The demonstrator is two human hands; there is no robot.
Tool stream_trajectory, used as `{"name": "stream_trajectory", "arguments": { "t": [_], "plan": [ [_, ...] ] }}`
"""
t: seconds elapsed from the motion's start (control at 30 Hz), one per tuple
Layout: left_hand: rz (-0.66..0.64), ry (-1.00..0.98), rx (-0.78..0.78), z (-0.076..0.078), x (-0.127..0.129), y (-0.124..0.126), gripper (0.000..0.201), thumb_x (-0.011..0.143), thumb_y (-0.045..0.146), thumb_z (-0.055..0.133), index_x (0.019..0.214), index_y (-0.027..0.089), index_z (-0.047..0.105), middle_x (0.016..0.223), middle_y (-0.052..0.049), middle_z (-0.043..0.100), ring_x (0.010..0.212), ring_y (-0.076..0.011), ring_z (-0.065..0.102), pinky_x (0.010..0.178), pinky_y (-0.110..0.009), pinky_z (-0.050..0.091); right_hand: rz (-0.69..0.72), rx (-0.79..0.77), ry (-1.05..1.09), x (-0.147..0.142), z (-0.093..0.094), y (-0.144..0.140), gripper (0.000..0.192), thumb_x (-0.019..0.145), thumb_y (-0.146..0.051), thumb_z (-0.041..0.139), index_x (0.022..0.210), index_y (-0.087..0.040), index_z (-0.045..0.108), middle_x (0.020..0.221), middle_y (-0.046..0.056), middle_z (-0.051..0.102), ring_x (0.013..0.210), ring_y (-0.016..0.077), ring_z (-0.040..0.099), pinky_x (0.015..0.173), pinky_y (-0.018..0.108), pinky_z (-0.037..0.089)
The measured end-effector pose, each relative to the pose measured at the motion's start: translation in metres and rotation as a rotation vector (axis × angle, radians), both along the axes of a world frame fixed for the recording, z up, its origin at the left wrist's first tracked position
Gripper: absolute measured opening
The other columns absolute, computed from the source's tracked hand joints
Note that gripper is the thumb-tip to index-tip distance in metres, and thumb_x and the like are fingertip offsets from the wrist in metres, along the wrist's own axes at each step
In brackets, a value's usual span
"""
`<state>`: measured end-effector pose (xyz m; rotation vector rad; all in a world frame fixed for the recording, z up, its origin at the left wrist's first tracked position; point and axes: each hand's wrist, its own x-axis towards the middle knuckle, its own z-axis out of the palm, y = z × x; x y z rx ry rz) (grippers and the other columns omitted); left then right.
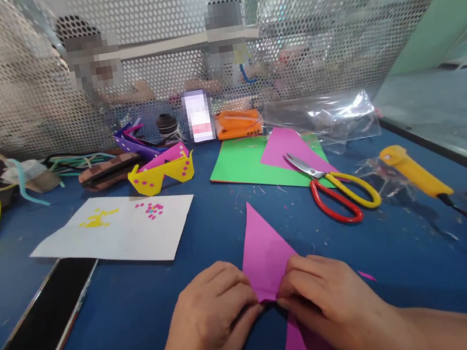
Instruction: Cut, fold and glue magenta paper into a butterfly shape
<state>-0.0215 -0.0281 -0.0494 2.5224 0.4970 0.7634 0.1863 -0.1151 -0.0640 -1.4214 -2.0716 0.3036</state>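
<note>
Here you are, both thumbs low, with the pink paper [263,253] upright in the middle of the tabletop [217,242], its point aimed away from you! Your left grip [212,305] is pinched closed on the lower left edge, your right grip [327,290] closed on the lower right, and a narrow crease shows between them. Watch that crease: if one side pulls harder, it could skew, or the thin sheet could tear. Under your right wrist lies more pink paper [300,345]; whether it joins the first, you cannot tell from here, but a leaning forearm might crumple it. And mind the white sheet [134,247] beyond your left knuckles: one careless nudge could scatter its tiny coloured bits [154,210].
</note>
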Motion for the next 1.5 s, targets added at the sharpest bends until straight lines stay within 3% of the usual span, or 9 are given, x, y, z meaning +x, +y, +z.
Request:
{"name": "stream_trajectory", "arguments": {
  "t": [0.17, 0.97, 1.2, 1.5],
  "plan": [
    [0.022, 0.052, -0.006, 0.001, 0.002, -0.002, 0.015, 0.095, 0.014, 0.057, 0.082, 0.019, 0.062, 0.08, -0.001, 0.064, 0.078, -0.0165, 0.059, 0.069, -0.03, 0.051, -0.012, -0.016, -0.009, 0.0, 0.002, 0.0, 0.018, 0.097, -0.018, 0.055, 0.083, -0.02, 0.065, 0.077, 0.001, 0.066, 0.067, 0.0145, 0.061, 0.061, 0.027, 0.042],
    [0.099, 0.076, -0.054, 0.007, -0.002, 0.001, 0.004, 0.088, 0.027, 0.073, 0.087, 0.023, 0.071, 0.089, 0.001, 0.069, 0.084, -0.0138, 0.064, 0.075, -0.027, 0.051, -0.022, -0.076, -0.008, 0.003, 0.011, -0.003, 0.017, 0.099, -0.022, 0.057, 0.084, -0.018, 0.065, 0.079, 0.001, 0.065, 0.069, 0.0136, 0.059, 0.063, 0.028, 0.041],
    [0.069, 0.064, -0.038, 0.005, 0.002, 0.001, 0.01, 0.091, 0.016, 0.066, 0.084, 0.022, 0.07, 0.083, 0.003, 0.071, 0.083, -0.0134, 0.064, 0.077, -0.028, 0.049, -0.024, -0.145, 0.022, 0.005, 0.013, -0.003, 0.018, 0.1, -0.023, 0.057, 0.084, -0.018, 0.065, 0.08, 0.001, 0.066, 0.069, 0.0134, 0.059, 0.063, 0.028, 0.041],
    [0.116, 0.07, -0.075, 0.008, -0.001, -0.001, 0.01, 0.09, 0.017, 0.068, 0.081, 0.022, 0.07, 0.081, 0.004, 0.07, 0.082, -0.0115, 0.062, 0.076, -0.025, 0.049, -0.019, -0.164, 0.035, 0.006, 0.015, -0.002, 0.018, 0.099, -0.022, 0.057, 0.084, -0.018, 0.066, 0.079, 0.0, 0.067, 0.07, 0.0125, 0.06, 0.064, 0.028, 0.042]
  ]
}}
